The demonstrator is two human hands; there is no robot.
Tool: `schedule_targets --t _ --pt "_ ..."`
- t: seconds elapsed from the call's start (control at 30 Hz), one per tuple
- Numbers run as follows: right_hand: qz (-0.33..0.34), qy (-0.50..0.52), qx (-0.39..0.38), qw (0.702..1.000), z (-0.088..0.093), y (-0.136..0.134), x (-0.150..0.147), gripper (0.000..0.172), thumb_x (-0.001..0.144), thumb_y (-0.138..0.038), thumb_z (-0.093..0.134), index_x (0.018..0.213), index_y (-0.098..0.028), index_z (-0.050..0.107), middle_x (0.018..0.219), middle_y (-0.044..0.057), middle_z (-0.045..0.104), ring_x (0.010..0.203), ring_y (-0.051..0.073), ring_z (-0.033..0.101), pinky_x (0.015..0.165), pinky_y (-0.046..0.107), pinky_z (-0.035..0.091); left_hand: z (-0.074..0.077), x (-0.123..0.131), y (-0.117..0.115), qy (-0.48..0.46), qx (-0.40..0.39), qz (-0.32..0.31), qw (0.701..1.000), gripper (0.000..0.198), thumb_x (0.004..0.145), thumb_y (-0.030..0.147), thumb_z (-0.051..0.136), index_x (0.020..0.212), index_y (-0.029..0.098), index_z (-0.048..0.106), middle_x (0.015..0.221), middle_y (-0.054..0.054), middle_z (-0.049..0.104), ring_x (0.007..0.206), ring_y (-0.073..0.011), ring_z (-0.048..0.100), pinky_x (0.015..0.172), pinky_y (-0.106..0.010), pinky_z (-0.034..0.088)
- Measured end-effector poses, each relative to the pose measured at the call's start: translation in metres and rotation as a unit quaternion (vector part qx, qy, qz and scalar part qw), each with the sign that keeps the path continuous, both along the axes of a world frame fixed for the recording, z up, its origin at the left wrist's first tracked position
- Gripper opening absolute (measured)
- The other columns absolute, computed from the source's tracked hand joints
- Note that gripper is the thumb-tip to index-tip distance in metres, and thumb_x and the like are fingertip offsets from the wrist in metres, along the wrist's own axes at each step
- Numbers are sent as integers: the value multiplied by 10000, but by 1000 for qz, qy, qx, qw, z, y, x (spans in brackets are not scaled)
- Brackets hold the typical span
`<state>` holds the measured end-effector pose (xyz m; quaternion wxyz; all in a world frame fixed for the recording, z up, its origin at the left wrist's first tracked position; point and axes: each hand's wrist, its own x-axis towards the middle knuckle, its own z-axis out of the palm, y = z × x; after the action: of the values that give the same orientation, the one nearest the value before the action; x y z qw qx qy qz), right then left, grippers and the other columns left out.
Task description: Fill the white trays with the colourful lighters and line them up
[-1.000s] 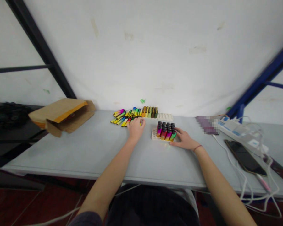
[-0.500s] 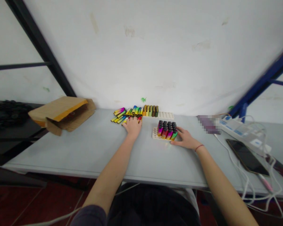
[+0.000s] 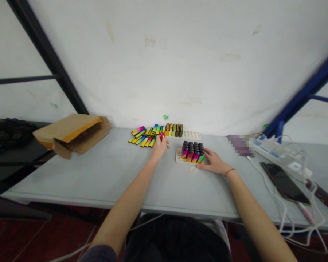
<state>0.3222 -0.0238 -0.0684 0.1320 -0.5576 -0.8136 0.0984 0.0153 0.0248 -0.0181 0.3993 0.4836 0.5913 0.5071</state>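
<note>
My left hand [image 3: 159, 147] is closed round a shiny red tube [image 3: 162, 136], just in front of a loose pile of multicoloured metallic tubes [image 3: 140, 137]. My right hand [image 3: 214, 162] holds the right end of a white tray with round holes [image 3: 179, 156], its thumb at the near edge and its fingers behind. Black-topped tubes [image 3: 192, 151] in pink, red, purple and green stand upright in that tray, with holes showing at its left end. Behind, yellow to dark brown tubes [image 3: 174, 130] stand in rows beside a second white tray [image 3: 191, 135].
An open brown cardboard box [image 3: 71, 133] lies on the left of the grey table [image 3: 98, 182]. At the right are a dark phone [image 3: 285, 182], a white power strip [image 3: 287, 158], tangled white cables [image 3: 284, 222] and a blurred purple item [image 3: 240, 145]. A wall stands behind the table.
My left hand has lifted off the pile and moved slightly right and nearer, now with a red tube in it. My right hand has stayed at the tray.
</note>
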Motion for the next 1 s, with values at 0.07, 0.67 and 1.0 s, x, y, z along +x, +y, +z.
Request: schedule_targets --t 0.07,0.67,1.0 --pt "3 2 0 1000 0 0 0 962 787 -846 649 1465 -165 597 1601 238 470 1476 438 452 1227 597 357 2 5 -3 -100 -41 -15 994 47 917 243 508 910 233 462 687 39 638 510 -121 608 564 -236 453" --pt "4 -6 0 1000 1 0 2 940 795 -838 649 1473 -189 595 1606 209 475 1468 431 464 1227 588 364 11 12 -18 -264 -105 -61 957 586 968 685 301 593 240 380 431 87 219 347 -72 176 381 -211 110" --pt "8 -6 -8 1000 2 0 2 962 798 -831 650 1484 -159 582 1613 242 459 1490 438 439 1232 590 356 18 16 -20 -291 -94 -47 951 445 958 487 355 587 246 307 420 89 201 347 -70 128 371 -195 115"
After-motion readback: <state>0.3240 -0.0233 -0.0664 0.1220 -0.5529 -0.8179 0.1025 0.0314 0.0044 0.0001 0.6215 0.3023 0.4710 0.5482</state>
